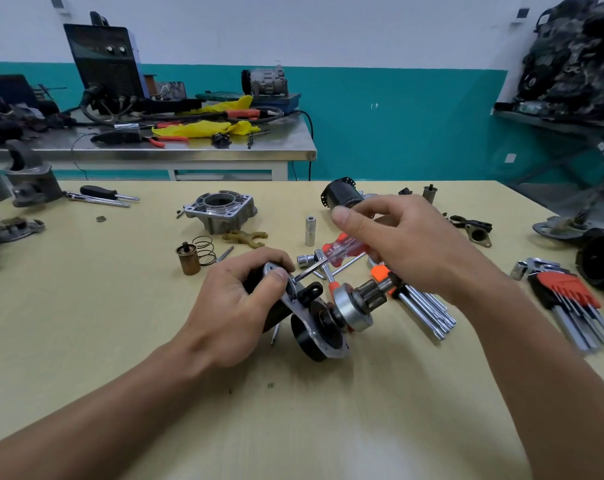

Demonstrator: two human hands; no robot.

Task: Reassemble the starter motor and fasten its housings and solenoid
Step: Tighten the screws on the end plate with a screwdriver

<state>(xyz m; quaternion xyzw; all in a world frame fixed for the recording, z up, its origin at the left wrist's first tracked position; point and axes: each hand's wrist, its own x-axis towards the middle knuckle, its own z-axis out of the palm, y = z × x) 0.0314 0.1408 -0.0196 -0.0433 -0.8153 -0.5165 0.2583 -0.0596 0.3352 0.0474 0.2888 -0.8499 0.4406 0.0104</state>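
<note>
Both hands at the starter motor, mid-worktop.
We see the left hand (238, 306) arched down over the starter motor (314, 341), fingers and thumb clamping its plate (302, 315), on the worktop (120, 306). The right hand (397, 244) hovers above, fingers wrapped on a red-handled screwdriver (342, 252), tip at the plate. The left palm hides the motor's black end; the tip contact is blurred.
</note>
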